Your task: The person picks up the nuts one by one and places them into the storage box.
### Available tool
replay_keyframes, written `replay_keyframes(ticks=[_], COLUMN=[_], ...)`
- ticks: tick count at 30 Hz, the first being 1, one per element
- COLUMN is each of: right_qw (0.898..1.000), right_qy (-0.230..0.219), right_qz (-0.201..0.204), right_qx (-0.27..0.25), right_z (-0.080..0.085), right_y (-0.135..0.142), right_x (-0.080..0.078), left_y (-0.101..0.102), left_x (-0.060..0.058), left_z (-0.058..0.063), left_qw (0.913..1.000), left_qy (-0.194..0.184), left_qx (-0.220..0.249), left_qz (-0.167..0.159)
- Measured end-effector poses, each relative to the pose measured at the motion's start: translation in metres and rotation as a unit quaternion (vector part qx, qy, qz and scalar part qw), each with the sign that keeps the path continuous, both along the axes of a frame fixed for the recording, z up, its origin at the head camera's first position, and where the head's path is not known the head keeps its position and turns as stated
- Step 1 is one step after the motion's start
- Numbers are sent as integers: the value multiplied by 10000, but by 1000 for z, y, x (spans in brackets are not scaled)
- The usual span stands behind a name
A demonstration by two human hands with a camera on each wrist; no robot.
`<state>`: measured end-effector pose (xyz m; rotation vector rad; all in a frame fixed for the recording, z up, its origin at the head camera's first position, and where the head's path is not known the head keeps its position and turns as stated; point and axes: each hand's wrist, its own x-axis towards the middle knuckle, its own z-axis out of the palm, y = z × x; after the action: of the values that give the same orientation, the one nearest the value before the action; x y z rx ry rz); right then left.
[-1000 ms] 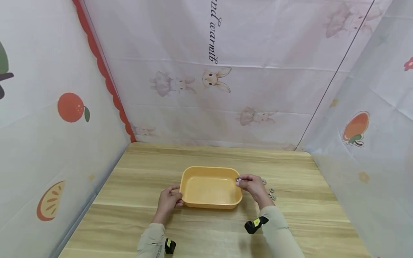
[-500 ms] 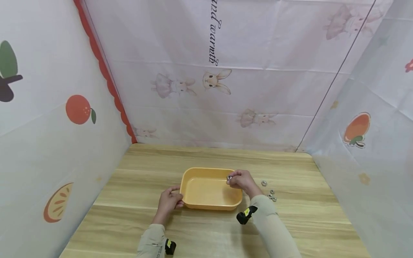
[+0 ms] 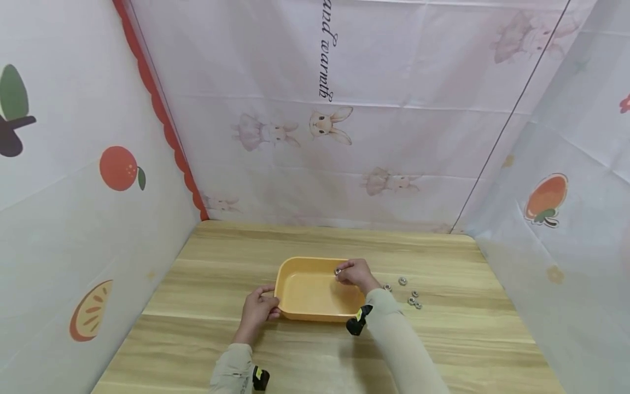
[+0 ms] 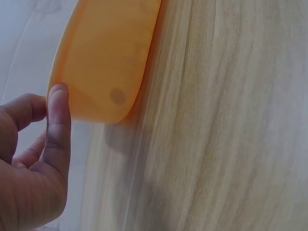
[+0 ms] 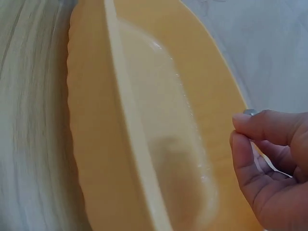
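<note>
A yellow rectangular plastic tray with rounded corners stands on the wooden table. At its left end my left hand grips the wall, thumb on the outer face and fingers at the rim, as the left wrist view shows on the tray. Over the tray's right half, my right hand pinches a small metal nut between thumb and fingertips. Only an edge of that nut shows past the fingers in the right wrist view. The tray's visible floor is bare, with the hand's shadow on it.
Several metal nuts lie loose on the table right of the tray, one nut close beside the right forearm. Printed cloth walls enclose the table at the back and both sides.
My right hand has moved left with the nut, from the tray's right rim to over its inside. A nut on the table behind that hand has come into view. My left hand stays put.
</note>
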<state>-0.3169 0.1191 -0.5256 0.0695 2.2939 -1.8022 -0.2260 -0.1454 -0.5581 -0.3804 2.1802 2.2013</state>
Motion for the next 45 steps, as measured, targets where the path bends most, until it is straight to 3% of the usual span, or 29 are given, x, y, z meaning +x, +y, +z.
replay_keyframes(ticks=[9, 15, 20, 23, 28, 32, 34, 35, 36, 39, 41, 43, 45], right_qw=[9974, 9971, 9838, 9761, 9892, 9891, 9763, 9624, 9448, 8795, 8459, 8319, 8281], right_qy=[-111, -86, 377, 553, 131, 98, 492, 787, 1072, 1870, 2126, 2212, 2242], right_qz=[-534, -489, -182, -75, -110, 309, 803, 1086, 1337, 1858, 2019, 2024, 1965], right_qx=[463, 579, 1743, 2100, 1457, 1435, 1948, 2361, 2792, 3962, 4456, 4670, 4748], right_z=[-12, -15, -21, -21, -15, -1, 7, 11, 15, 25, 27, 28, 26], right_y=[-6, -9, -7, -5, -5, -6, -7, -7, -7, -7, -7, -7, -6], right_x=[-7, -5, -1, -1, -1, 5, 9, 11, 12, 20, 24, 27, 29], left_y=[2, 1, 0, -1, -1, -1, -1, -1, 0, 1, 1, 1, 1], left_x=[2, 3, 4, 4, 3, 3, 2, 2, 2, 2, 2, 2, 2], left_z=[0, 0, -1, 0, 3, 4, 5, 5, 6, 8, 9, 9, 9], left_qw=[10000, 10000, 10000, 9999, 10000, 10000, 9999, 9999, 9999, 9999, 9999, 9999, 9998], left_qy=[17, 44, 23, 61, 15, -61, -81, -69, -72, -32, -50, -100, -145], left_qx=[24, -65, 3, 17, -2, -22, -48, -59, -61, -61, -67, -79, -96], left_qz=[24, 4, -91, -141, -88, -75, -75, -79, -74, -80, -60, -37, -23])
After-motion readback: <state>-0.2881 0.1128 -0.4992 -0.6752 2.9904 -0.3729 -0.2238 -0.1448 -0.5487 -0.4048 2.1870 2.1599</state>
